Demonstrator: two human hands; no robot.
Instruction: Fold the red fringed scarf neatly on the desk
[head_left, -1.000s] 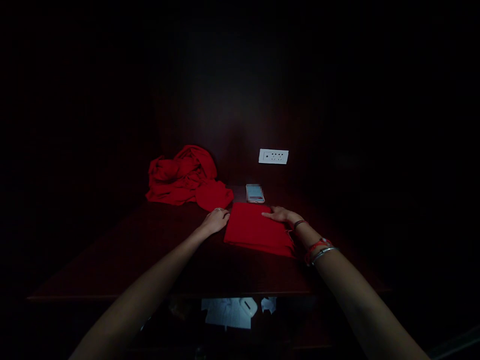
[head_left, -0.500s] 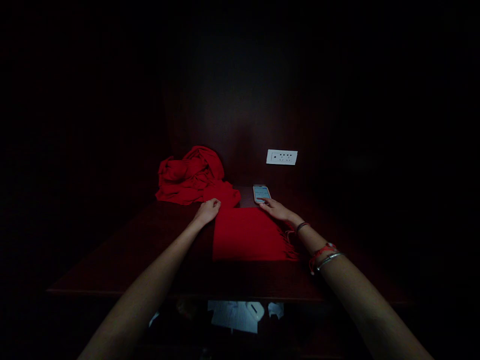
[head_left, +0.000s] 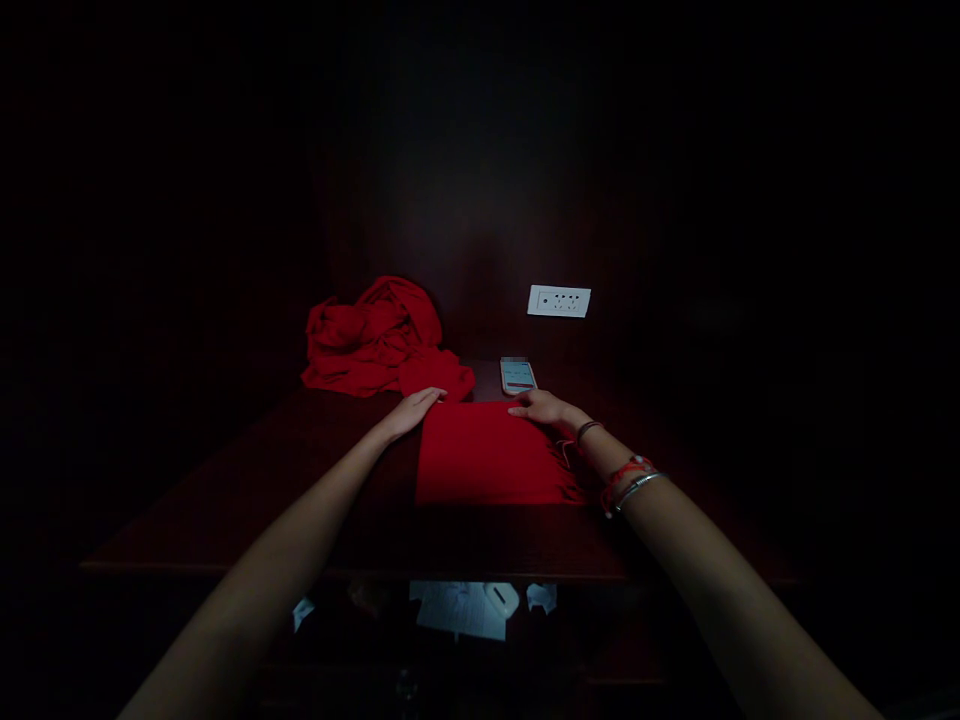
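Note:
A folded red fringed scarf point(head_left: 484, 460) lies flat on the dark table, its fringe to the right. My left hand point(head_left: 412, 410) touches its far left corner with the fingers stretched out. At the far edge, toward the right, my right hand point(head_left: 546, 408) rests on the cloth, fingers extended and thumb apart. Just beyond that hand lies a phone point(head_left: 518, 376) with a lit screen. Behind my left hand is a crumpled heap of red cloth point(head_left: 371, 340).
A white wall socket point(head_left: 559, 301) is on the dark back panel. Below the table's front edge point(head_left: 300, 571) are a printed sheet point(head_left: 457, 612), a white rounded object point(head_left: 502, 600) and crumpled white paper point(head_left: 541, 597). The surroundings are very dark.
The scarf has turned from a slant to lie straighter, its fringe now spread at the right. My left hand went from closed fingers to stretched ones; my right hand drew back from the phone.

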